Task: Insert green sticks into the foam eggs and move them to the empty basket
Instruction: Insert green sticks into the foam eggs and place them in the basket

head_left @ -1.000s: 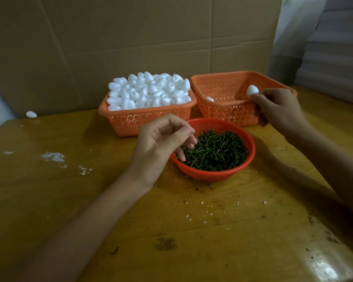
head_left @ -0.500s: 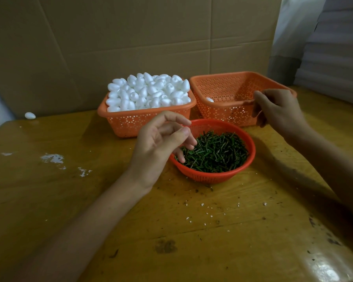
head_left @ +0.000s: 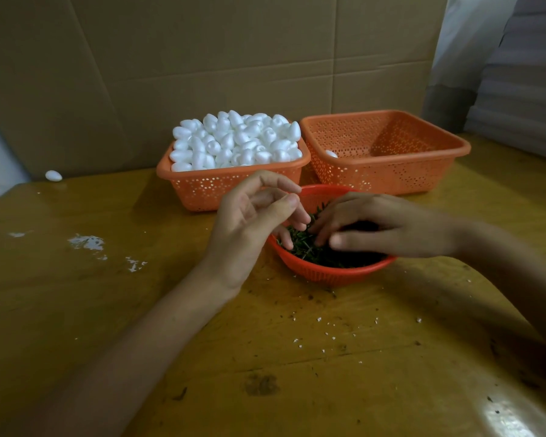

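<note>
A round red bowl (head_left: pixel 331 274) of short green sticks (head_left: pixel 300 244) sits at the table's middle. My right hand (head_left: pixel 385 227) lies flat over the bowl, fingertips down among the sticks; whether it grips one is hidden. My left hand (head_left: pixel 252 222) hovers at the bowl's left rim, fingers apart and curled, little finger touching the sticks. Behind stand two orange baskets: the left one (head_left: pixel 234 184) heaped with white foam eggs (head_left: pixel 237 140), the right one (head_left: pixel 423 159) nearly bare with one egg (head_left: pixel 331 153) inside.
A stray foam egg (head_left: pixel 53 175) lies at the table's far left edge. Cardboard sheets (head_left: pixel 202 58) wall off the back. White crumbs (head_left: pixel 87 242) and dark specks dot the wooden tabletop (head_left: pixel 360 357).
My right hand dropped the egg into the right basket, then swung down and left onto the bowl of sticks. My left hand stayed by the bowl's rim.
</note>
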